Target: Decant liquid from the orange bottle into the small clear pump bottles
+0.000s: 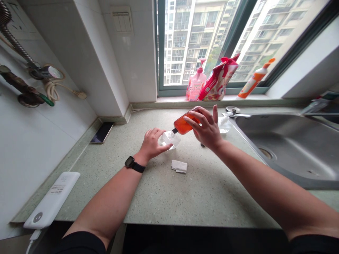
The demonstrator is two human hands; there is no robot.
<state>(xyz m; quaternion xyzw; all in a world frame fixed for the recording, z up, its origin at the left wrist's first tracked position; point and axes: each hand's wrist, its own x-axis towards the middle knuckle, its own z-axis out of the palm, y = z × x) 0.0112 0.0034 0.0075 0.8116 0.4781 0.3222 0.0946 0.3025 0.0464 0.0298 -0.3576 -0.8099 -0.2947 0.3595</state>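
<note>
My right hand (pixel 208 128) grips a bottle of orange-red liquid (pixel 185 121), tilted so its dark neck points down and to the left. The bottle's mouth is at the top of a clear container (pixel 169 139), and I cannot tell whether it reaches inside. Around that clear container, which stands on the counter, my left hand (pixel 153 144) is curled with thumb and fingers on either side. A folded white tissue (pixel 179 166) lies just in front of it. Behind my right hand, a small dark round thing (pixel 202 144) is partly hidden.
A steel sink (pixel 291 141) is set into the counter (pixel 159 197) on the right. On the windowsill stand a pink pump bottle (pixel 196 84), a red bag (pixel 219 81) and an orange-white bottle (pixel 253 83). A phone (pixel 102 132) and a white power bank (pixel 53 199) lie at left; tissues (pixel 224 123) sit by the sink.
</note>
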